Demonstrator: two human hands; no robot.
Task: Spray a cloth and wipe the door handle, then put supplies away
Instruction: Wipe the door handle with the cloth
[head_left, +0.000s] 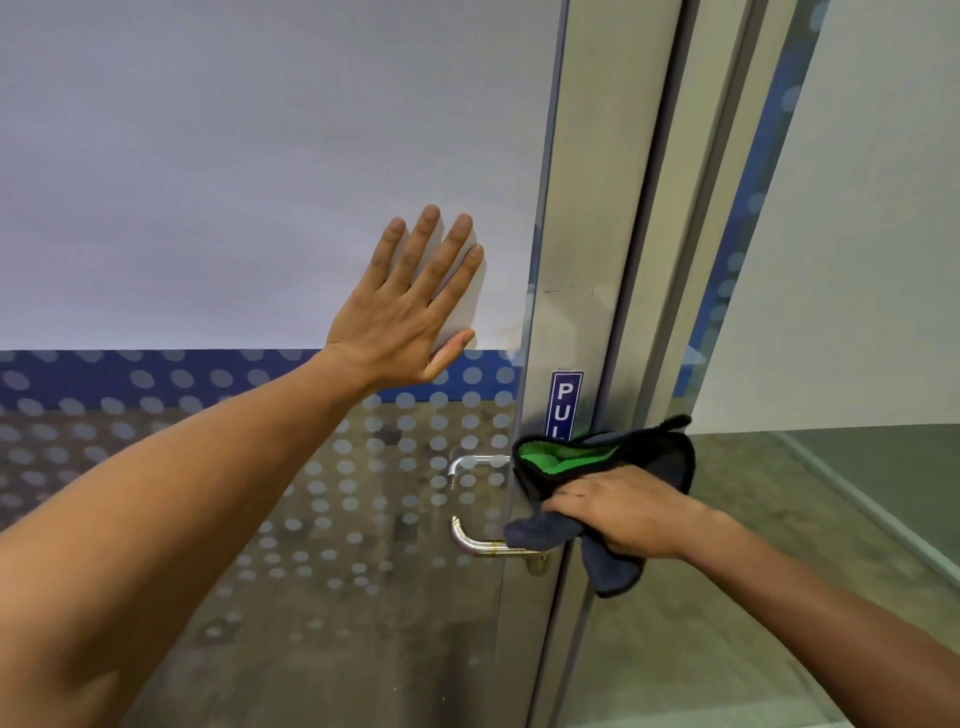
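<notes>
A metal lever door handle (475, 543) juts left from the aluminium door frame, low and centre. My right hand (626, 512) is shut on a dark grey cloth (657, 457) with a green inner side, pressing it on the handle's base by the frame. The cloth hides the handle's inner end. My left hand (410, 306) lies flat with fingers spread on the frosted glass door panel (234, 182), above and left of the handle. No spray bottle is in view.
A second handle (475, 462) shows through the glass just above the first. A blue PULL sticker (565, 402) sits on the aluminium frame (587, 260). Dotted blue film bands the glass. Another glass pane (857, 260) stands to the right, with floor below.
</notes>
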